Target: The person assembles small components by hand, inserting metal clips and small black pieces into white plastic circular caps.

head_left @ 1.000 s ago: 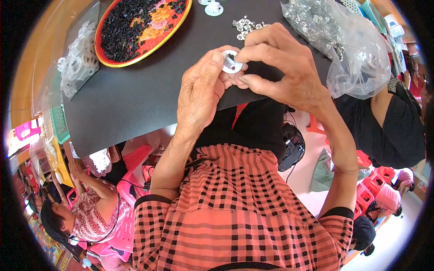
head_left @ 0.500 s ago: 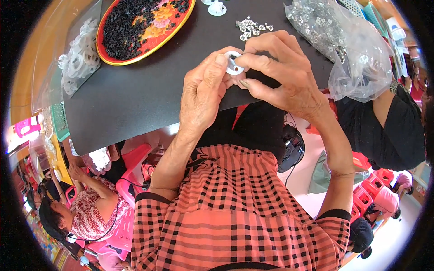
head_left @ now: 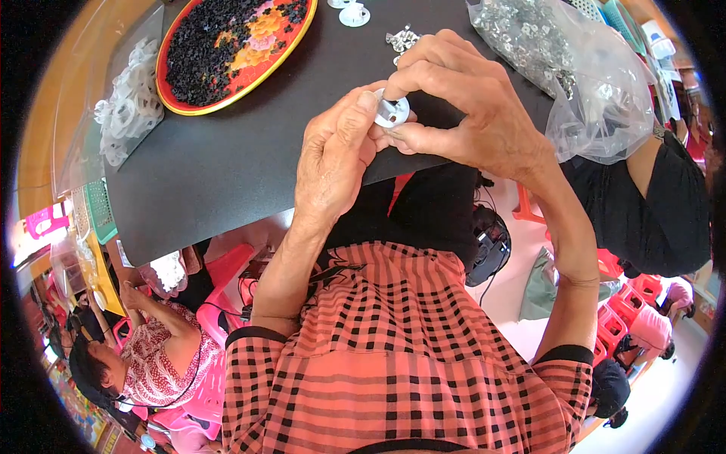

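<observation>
Over the table's near edge, my left hand [head_left: 333, 151] pinches a small white round plastic piece [head_left: 392, 119] between thumb and fingers. The piece is ring-like, with a small dark hole low in its face. My right hand [head_left: 488, 113] closes on it from the right, index fingertip at its upper rim and thumb at its lower edge. That index fingertip hides part of the upper rim. Beyond my right fingers lie small shiny clear parts [head_left: 402, 38], partly covered by the hand. Farther off are similar white round pieces [head_left: 354, 15].
A red tray with a yellow rim [head_left: 227, 107] holds many small black parts [head_left: 200, 60] on the dark table [head_left: 204, 174]. White rings fill a clear bag [head_left: 130, 110] at left. Another clear bag [head_left: 529, 41] of metallic-looking parts lies right. People sit on both sides.
My right index fingertip has moved left and up along the white piece's rim, and the thumb has come in against its lower edge. My left hand keeps its hold. The view has shifted slightly.
</observation>
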